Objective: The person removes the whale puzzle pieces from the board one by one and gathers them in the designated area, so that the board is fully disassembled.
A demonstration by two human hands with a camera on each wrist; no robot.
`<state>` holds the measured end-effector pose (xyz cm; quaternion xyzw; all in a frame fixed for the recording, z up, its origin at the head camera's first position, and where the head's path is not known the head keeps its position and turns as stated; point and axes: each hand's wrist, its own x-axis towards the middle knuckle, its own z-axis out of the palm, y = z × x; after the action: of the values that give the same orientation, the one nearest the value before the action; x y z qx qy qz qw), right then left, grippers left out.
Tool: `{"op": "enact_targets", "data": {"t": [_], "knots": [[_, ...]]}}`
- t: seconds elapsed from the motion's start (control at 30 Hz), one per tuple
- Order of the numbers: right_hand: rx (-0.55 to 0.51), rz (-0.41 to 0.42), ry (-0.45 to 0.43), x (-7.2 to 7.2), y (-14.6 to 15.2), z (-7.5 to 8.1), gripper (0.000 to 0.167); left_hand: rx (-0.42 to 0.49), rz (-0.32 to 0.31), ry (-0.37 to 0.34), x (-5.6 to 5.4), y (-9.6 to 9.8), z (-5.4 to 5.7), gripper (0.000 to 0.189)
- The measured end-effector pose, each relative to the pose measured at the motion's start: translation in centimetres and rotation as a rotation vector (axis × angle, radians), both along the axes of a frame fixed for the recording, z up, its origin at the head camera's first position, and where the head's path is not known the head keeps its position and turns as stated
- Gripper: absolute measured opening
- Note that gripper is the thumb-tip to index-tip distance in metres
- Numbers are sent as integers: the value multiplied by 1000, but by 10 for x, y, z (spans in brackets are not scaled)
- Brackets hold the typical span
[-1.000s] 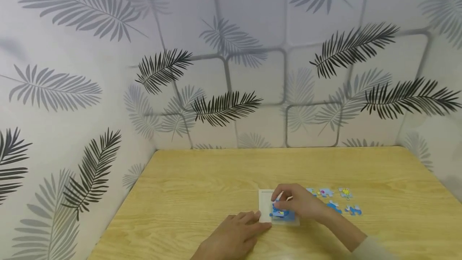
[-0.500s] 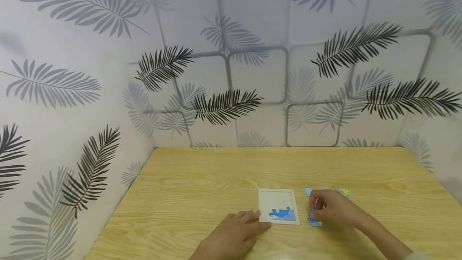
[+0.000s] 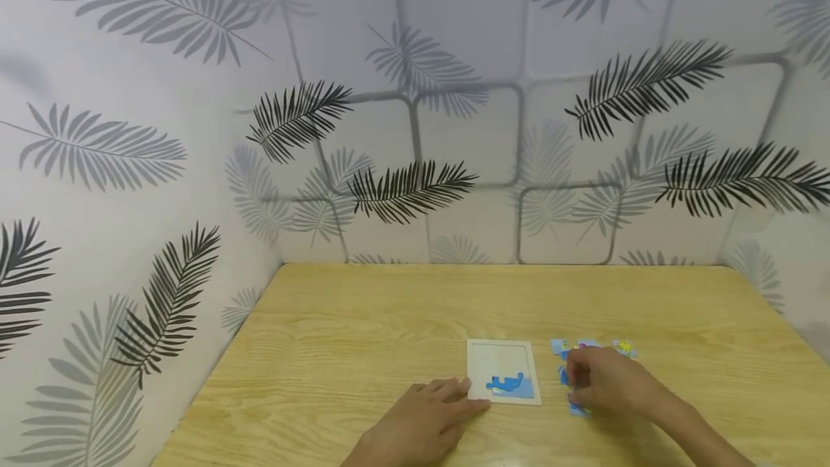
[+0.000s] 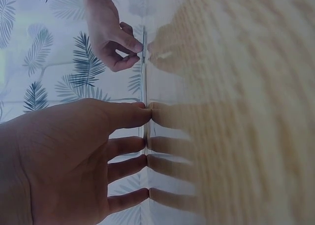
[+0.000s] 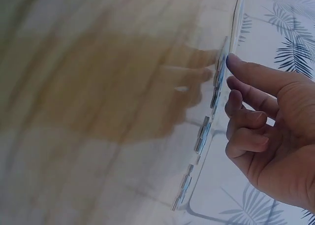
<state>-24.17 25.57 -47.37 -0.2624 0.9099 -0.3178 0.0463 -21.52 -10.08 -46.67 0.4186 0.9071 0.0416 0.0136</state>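
My left hand [image 3: 421,416] rests on the table, its fingertips touching the left edge and lower-left corner of a small pale puzzle tray [image 3: 478,362]. In the left wrist view the left hand's [image 4: 74,151] fingers are extended and spread. Inside the tray, at the lower right, lies a blue puzzle piece [image 3: 512,384]. To the tray's right, my right hand [image 3: 612,380] is low over loose pieces, thumb and index finger apart. Its thumb is at a blue jigsaw piece [image 3: 579,411] on the table. The right wrist view shows the right hand [image 5: 280,126] with its other fingers bent.
Further loose pieces lie beyond the right hand, among them a light blue piece [image 3: 558,346] and one with a yellow sun [image 3: 625,347]. Some are partly covered by the hand. The wooden table [image 3: 363,330] meets a leaf-patterned wall [image 3: 454,222] at the back.
My right hand has left the tray with a blue piece, moved right and set it on the table, and its thumb and index finger have parted. The left hand has stayed put.
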Motion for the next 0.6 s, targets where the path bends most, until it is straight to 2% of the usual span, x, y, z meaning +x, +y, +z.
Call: {"op": "enact_targets", "data": {"t": [0.23,0.33,0.47,0.6], "knots": [[-106,57,2,-9,-15,5,20,-15,28,-30,-1,0,2,47],[-147,99,10,-14,-30,7,27,-23,37,-38,-1,0,3,47],[-189,129,-40,-15,-51,7,36,-23,33,-48,-2,1,2,48],[-178,129,-97,-14,-70,4,36,-1,26,-64,-2,2,1,46]]}}
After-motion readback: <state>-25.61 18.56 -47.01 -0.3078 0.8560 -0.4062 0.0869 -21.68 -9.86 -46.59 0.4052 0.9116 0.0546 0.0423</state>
